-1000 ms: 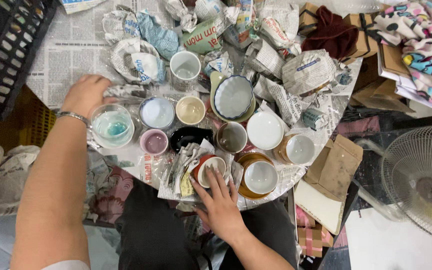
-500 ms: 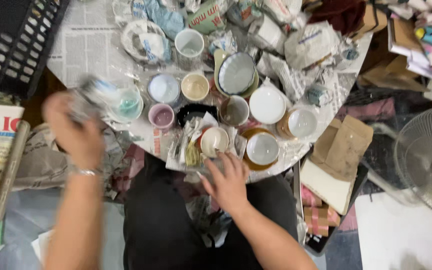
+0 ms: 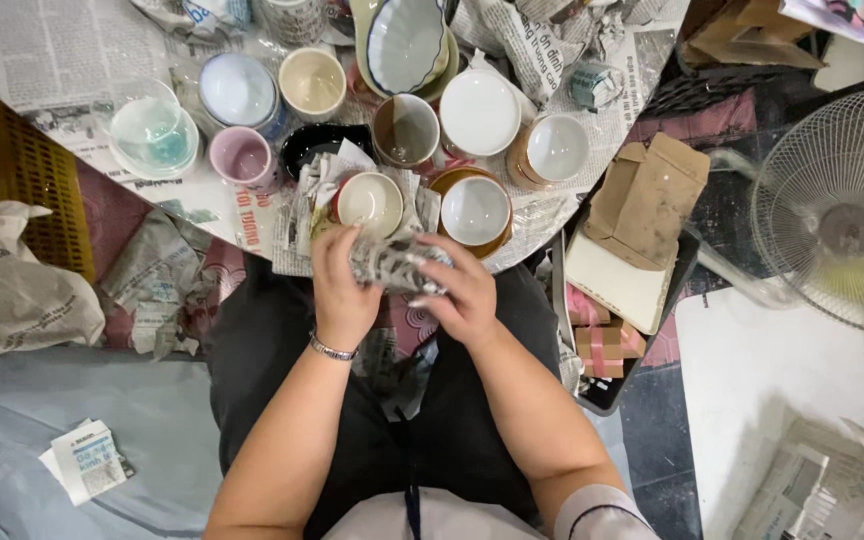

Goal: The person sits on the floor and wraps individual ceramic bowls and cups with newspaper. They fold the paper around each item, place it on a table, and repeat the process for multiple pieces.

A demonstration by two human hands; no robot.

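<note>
newspaper-wrapped bundle (image 3: 397, 263), gripped by left hand (image 3: 342, 285), right hand (image 3: 464, 290)

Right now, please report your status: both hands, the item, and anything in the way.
Left hand and right hand both grip a newspaper-wrapped bundle over the lap. Contents hidden. White cup and brown-rimmed bowl stand close ahead at the table edge.

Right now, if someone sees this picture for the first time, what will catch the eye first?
First, both hands meet at the centre: the left hand and the right hand grip a newspaper-wrapped bundle above the person's lap. Just beyond them, many cups and bowls crowd a newspaper-covered table, among them a pink cup and a white bowl. At the right edge stands a white fan.
</note>
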